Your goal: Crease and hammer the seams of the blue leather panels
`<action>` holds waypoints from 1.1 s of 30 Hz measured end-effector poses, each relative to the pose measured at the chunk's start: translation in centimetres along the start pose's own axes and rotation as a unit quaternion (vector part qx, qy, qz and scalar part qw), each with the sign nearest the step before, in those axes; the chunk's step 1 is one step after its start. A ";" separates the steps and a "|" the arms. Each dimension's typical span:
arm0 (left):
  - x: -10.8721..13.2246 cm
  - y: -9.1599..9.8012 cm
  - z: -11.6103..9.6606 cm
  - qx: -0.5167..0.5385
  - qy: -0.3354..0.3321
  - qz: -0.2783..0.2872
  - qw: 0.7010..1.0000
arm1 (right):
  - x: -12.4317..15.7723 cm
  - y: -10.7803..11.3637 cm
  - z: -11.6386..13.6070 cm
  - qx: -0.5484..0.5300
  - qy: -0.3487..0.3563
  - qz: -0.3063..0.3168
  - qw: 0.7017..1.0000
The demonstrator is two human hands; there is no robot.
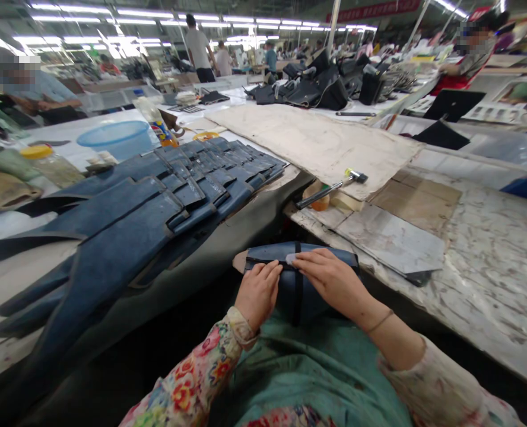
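A hammer (pixel 332 188) lies right of the stacked leather pieces (pixel 156 201).

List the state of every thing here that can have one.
left hand, fingers curled, resting on the dark blue piece; grip unclear.
right hand, fingers stretched flat, pressing the piece's top edge.
dark blue piece, lying flat under both hands.
blue leather pieces, fanned out, overlapping one another.
hammer, lying on its side, untouched.
blue basin, upright.
jar, yellow lid on.
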State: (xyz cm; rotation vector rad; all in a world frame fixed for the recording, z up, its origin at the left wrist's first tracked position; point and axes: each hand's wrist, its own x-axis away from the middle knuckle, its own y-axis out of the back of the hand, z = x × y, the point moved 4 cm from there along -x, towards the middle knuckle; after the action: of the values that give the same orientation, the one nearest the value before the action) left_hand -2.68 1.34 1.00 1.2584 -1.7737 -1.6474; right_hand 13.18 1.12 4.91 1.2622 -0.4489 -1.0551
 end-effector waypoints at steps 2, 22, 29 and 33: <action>0.2 -0.2 0.1 0.003 0.003 0.001 1.000 | -0.3 -0.8 0.1 0.001 0.007 0.012 1.000; 2.6 1.1 5.4 0.021 0.072 -0.038 0.996 | -5.5 -6.0 3.6 0.016 0.086 0.039 0.995; 3.2 0.9 7.2 0.105 0.128 -0.080 0.983 | -7.0 -6.6 5.1 0.030 0.097 0.058 0.993; 3.4 1.0 7.2 0.104 0.139 -0.089 0.981 | -7.2 -6.5 5.4 0.037 0.099 0.065 0.992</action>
State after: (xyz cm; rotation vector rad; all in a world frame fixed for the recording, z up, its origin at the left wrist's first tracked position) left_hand -10.48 2.52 -0.59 1.6942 -1.7342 -1.3186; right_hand 2.96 4.53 2.45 1.3697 -0.4158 -0.8002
